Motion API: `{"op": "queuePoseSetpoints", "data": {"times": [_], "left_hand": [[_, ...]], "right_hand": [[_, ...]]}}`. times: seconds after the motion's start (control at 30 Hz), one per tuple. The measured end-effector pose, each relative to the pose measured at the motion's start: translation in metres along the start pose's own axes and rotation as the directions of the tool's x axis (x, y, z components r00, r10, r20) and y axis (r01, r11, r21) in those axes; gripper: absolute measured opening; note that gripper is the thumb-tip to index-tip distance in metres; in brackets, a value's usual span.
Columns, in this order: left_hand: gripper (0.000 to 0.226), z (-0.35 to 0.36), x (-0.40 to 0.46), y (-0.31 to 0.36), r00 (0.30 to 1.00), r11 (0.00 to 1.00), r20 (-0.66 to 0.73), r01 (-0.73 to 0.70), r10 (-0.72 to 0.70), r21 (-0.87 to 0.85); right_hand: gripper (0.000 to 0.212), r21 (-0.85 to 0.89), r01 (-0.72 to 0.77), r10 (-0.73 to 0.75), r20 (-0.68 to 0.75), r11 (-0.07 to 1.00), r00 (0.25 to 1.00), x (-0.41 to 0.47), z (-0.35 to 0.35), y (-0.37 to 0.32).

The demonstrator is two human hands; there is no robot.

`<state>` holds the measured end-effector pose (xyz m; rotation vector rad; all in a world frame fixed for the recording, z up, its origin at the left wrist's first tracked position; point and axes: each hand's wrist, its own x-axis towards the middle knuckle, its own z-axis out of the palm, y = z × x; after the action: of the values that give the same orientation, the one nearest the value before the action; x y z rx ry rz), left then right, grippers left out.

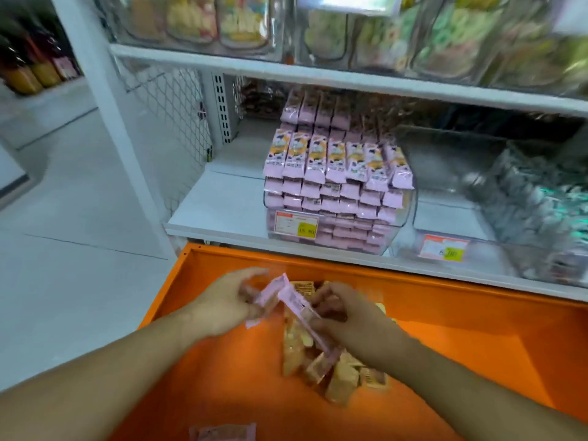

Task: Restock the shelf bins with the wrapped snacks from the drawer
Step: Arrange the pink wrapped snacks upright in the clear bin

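Observation:
The orange drawer (445,313) stands pulled out below the shelf. A small pile of pink and tan wrapped snacks (331,374) lies in its middle. My left hand (226,307) grips a pink wrapped snack (270,291) above the drawer. My right hand (346,316) holds another pink snack pack (302,310) beside it, over the pile. On the shelf above, a clear bin (401,218) is heaped with rows of the same pink snacks (337,173).
A second clear bin (451,249) with silvery packs sits to the right on the shelf. One loose pink pack (222,432) lies at the drawer's near edge. The upper shelf (318,74) carries bins of coloured sweets. A white upright post (105,122) and grey floor are on the left.

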<state>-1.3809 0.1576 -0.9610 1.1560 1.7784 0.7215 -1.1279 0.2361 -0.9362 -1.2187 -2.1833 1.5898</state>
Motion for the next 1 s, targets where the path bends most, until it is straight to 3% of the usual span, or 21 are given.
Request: {"op": "queuePoseSetpoints", "data": {"times": [0.2,0.33,0.47,0.7,0.9,1.0], "left_hand": [[0.066,0.015,-0.076,0.104,0.991,0.893,-0.1,-0.12,0.085,-0.434],[0.062,0.042,-0.109,0.144,0.976,0.842,-0.134,-0.214,0.169,-0.495],[0.074,0.058,-0.114,0.165,0.978,0.792,-0.165,-0.202,0.13,-0.577],[0.054,0.062,-0.106,0.193,0.974,0.84,-0.179,-0.212,0.14,-0.5],[0.053,0.056,-0.089,0.204,0.908,0.908,-0.382,-0.296,0.171,-0.297],[0.055,0.064,-0.084,0.202,0.886,0.92,-0.379,-0.352,0.267,-0.174]], "right_hand": [[0.016,0.37,0.142,-0.07,-0.203,0.918,0.977,-0.071,-0.061,-0.049],[0.016,0.488,0.168,-0.027,-0.283,0.856,0.959,-0.099,-0.061,-0.063],[0.018,0.539,0.219,-0.029,-0.338,0.813,0.941,-0.103,-0.055,-0.07],[0.033,0.483,0.204,-0.062,-0.294,0.851,0.954,-0.103,-0.071,-0.075],[0.037,0.703,0.182,0.014,-0.263,0.688,0.965,-0.09,-0.098,-0.074],[0.033,0.686,0.201,-0.008,-0.273,0.699,0.962,-0.09,-0.098,-0.07]]}}
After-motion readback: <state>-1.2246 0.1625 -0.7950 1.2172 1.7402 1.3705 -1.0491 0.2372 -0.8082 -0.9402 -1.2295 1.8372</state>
